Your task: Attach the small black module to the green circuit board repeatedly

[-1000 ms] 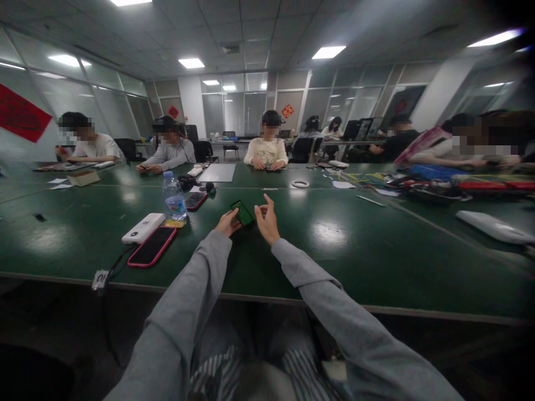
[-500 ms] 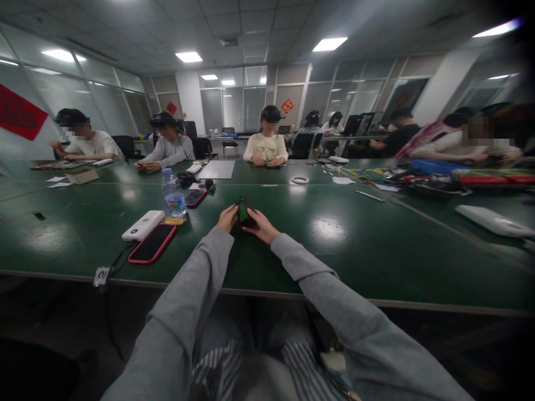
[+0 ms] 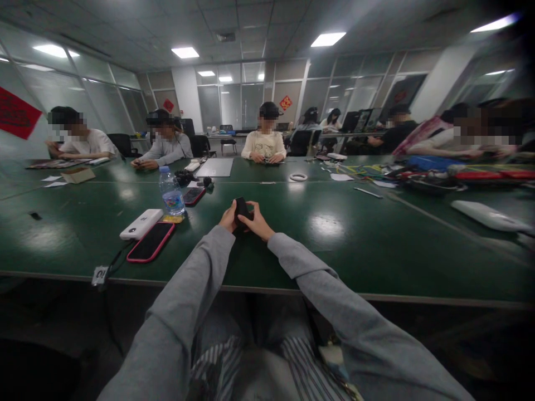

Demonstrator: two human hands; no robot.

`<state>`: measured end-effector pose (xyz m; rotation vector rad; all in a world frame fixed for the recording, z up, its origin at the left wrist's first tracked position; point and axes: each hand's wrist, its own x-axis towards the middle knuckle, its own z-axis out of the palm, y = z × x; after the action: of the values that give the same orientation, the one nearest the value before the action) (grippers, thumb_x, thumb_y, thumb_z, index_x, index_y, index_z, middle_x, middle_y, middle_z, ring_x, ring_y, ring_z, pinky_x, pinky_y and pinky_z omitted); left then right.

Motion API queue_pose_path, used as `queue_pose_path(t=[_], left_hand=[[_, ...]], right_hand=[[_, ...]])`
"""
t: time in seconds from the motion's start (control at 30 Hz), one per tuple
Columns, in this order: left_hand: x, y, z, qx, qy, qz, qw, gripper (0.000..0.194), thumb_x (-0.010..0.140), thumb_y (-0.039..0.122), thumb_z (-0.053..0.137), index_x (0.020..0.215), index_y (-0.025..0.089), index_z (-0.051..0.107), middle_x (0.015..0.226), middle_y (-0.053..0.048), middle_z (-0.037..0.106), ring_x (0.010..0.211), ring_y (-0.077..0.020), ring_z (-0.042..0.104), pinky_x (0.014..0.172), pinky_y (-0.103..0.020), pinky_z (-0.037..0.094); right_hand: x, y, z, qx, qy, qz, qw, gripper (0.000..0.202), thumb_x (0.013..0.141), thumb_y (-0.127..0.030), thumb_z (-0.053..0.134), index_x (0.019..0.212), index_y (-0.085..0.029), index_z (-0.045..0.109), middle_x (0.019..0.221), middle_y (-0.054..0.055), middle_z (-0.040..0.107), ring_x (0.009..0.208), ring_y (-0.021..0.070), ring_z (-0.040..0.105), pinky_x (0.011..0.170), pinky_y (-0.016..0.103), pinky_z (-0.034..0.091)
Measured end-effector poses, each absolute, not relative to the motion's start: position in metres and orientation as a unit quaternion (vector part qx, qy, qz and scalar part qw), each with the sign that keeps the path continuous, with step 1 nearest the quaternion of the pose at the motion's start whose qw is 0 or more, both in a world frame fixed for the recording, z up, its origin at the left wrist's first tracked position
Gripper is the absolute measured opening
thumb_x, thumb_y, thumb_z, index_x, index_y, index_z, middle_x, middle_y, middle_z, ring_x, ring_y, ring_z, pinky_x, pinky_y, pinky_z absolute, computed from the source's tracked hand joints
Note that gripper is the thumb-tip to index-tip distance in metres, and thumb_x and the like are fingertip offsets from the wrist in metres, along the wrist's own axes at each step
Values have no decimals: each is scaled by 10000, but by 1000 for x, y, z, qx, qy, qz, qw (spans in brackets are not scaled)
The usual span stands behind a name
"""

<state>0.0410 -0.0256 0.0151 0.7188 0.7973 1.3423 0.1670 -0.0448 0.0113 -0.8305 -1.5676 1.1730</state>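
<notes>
Black block (image 3: 241, 206) was between your left hand (image 3: 228, 216) and your right hand (image 3: 258, 221), over the green table (image 3: 334, 267); whether it touched the surface, I could not tell. Your fingers were clamped on it from both sides. In my judgement, it could slip and fall if one hand loosened too early, and uneven pressing could tilt it. It looked dark, narrow and straight-edged, with no marking visible, partly covered by your fingers.

Board (image 3: 241, 206) turned (dark face showing).
</notes>
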Motion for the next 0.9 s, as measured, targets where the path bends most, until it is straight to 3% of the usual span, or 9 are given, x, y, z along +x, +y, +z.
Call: queue_pose_path(t=[0.17, 0.37, 0.47, 0.57, 0.8, 0.9], left_hand=[[42, -24, 13, 323, 361, 588, 648, 558, 767, 588, 524, 990, 86, 622, 781, -125, 663, 747, -201, 653, 689, -313, 528], [39, -19, 11, 314, 370, 612, 624, 535, 781, 596, 498, 943, 102, 626, 771, -117, 667, 767, -214, 657, 694, -326, 533], [38, -18, 11, 312, 367, 623, 617, 530, 798, 584, 482, 970, 104, 625, 793, -113, 672, 791, -202, 659, 704, -301, 529], [37, -18, 12, 299, 370, 638, 605, 541, 815, 583, 454, 995, 101, 620, 815, -113, 676, 797, -195, 660, 710, -291, 526], [32, -24, 20, 270, 334, 653, 623, 656, 844, 619, 313, 1109, 81, 580, 892, -142, 685, 852, -198, 660, 729, -281, 520], [31, -24, 21, 256, 306, 637, 659, 690, 859, 617, 250, 1134, 67, 563, 937, -162, 682, 887, -199, 655, 728, -271, 519]], right_hand=[[168, -45, 13, -345, -625, 486, 503, 630, 656, -327, 701, 1217, -281, 419, 903, -1, 503, 663, 97, 522, 522, 229, 519], [165, -44, 10, -343, -659, 427, 516, 578, 696, -354, 673, 1225, -268, 457, 986, 32, 517, 874, 161, 531, 742, 321, 519], [166, -45, 11, -348, -701, 338, 523, 535, 739, -378, 641, 1231, -260, 465, 1103, 53, 499, 1033, 197, 483, 947, 400, 421], [167, -49, 15, -361, -712, 273, 536, 516, 783, -408, 597, 1255, -258, 451, 1202, 62, 457, 1135, 217, 420, 1056, 420, 294], [177, -49, 27, -384, -685, 193, 589, 565, 851, -420, 502, 1350, -228, 318, 1311, 89, 358, 1209, 221, 348, 1072, 389, 261], [182, -42, 23, -444, -690, 117, 560, 542, 853, -377, 494, 1331, -186, 327, 1264, 121, 381, 1170, 231, 373, 1036, 401, 299]])
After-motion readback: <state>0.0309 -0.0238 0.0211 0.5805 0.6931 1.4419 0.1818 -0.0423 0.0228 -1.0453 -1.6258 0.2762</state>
